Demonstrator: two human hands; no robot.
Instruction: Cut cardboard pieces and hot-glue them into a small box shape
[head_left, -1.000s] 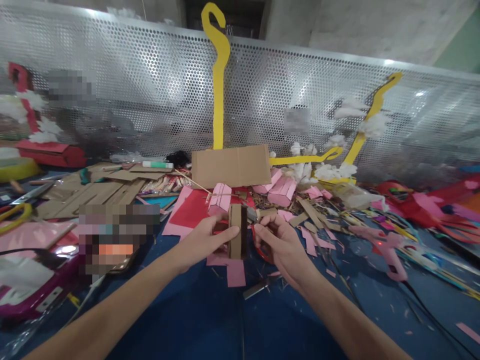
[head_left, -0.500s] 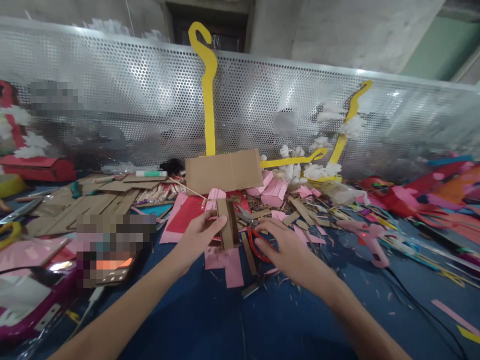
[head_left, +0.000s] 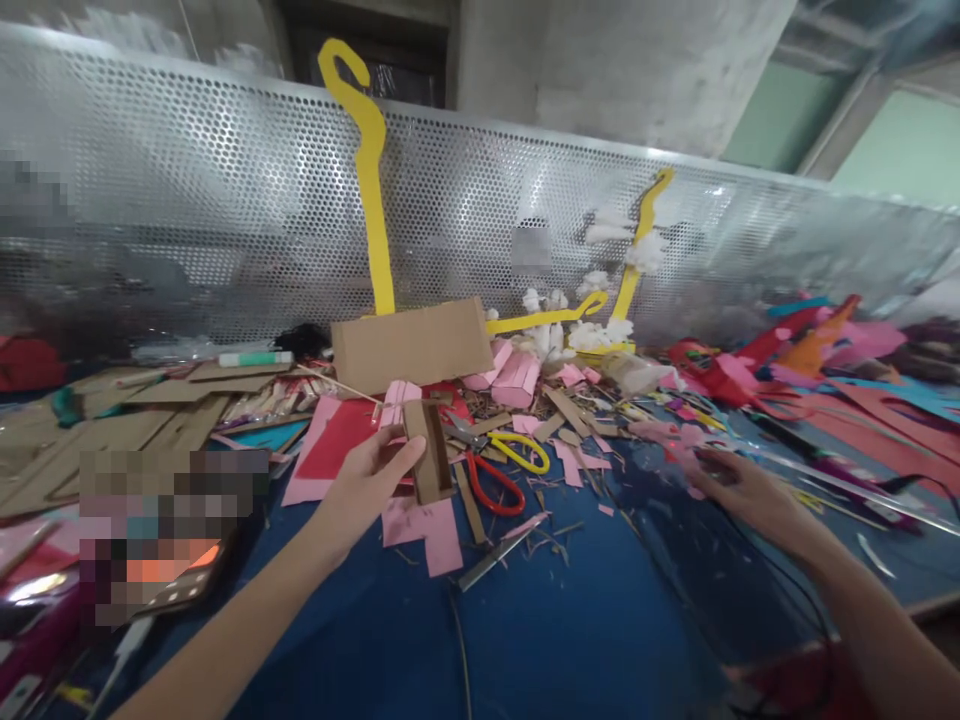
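Observation:
My left hand [head_left: 375, 482] grips a small folded cardboard piece [head_left: 427, 452], its open side facing right, between thumb and fingers. Over to the right, my right hand [head_left: 750, 492] has its fingers at the handle of a pink hot glue gun [head_left: 675, 440], which lies on the table; motion blur softens the fingers. Between the hands, scissors [head_left: 499, 485] with one red and one yellow handle lie with blades apart. Pink paper [head_left: 442, 540] lies beneath the cardboard piece, and a metal blade-like strip [head_left: 495, 558] is in front of it.
A cardboard box [head_left: 412, 345] with a tall yellow hook-shaped cutout [head_left: 371, 200] stands behind. Yellow cutouts with white tufts [head_left: 645, 250] lean on the perforated metal screen [head_left: 465, 200]. Cardboard sheets [head_left: 165, 420] and a phone [head_left: 180, 580] lie left; the glue gun's cord [head_left: 780, 570] trails right.
My right hand has left the scissors and moved right to the glue gun. The view has turned right. My left hand still holds the cardboard piece.

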